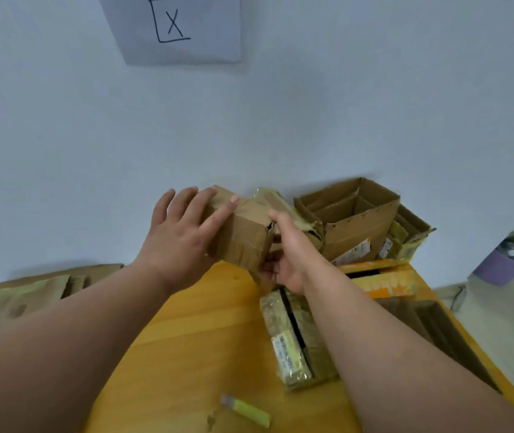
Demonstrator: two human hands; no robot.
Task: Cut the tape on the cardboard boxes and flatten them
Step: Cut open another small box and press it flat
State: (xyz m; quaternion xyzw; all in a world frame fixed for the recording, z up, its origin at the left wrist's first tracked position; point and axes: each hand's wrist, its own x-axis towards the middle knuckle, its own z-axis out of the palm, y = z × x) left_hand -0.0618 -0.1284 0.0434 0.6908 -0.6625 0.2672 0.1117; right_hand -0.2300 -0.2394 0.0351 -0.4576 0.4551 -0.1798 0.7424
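A: Head view. Small cardboard box (243,235) held up off the yellow wooden table (187,332), between both hands, roughly at the far table edge.

B: Left hand (180,235)?

A: Spread over the box's left face, fingers (218,210) reaching across the top edge. Grasping, not clenched. Probably steadying the box for turning or inspection.

B: Right hand (287,254)?

A: At the box's right end, thumb up along the corner, fingers curled beneath the lower flap. Gripping that end; exact finger contact partly hidden. Dark gap visible at that corner, so possibly a seam already parted there. Cannot tell for certain.

B: Cutter?

A: Yellow-green utility knife (246,410) lying free on the near table, well apart from both hands. Neither hand holding a tool, which suggests prying or folding by hand rather than cutting.

B: Other boxes?

A: Taped box with label (296,339) on the table under the right forearm, not yet flattened. Open brown box (352,223) against the wall at far right, flaps up, more boxes beside it. Flattened cardboard (30,295) stacked at left, likely the finished pile.

B: Anything else?

A: Purple cup (502,264) on a ledge far right. Paper sheet marked X (171,26) on the wall above.
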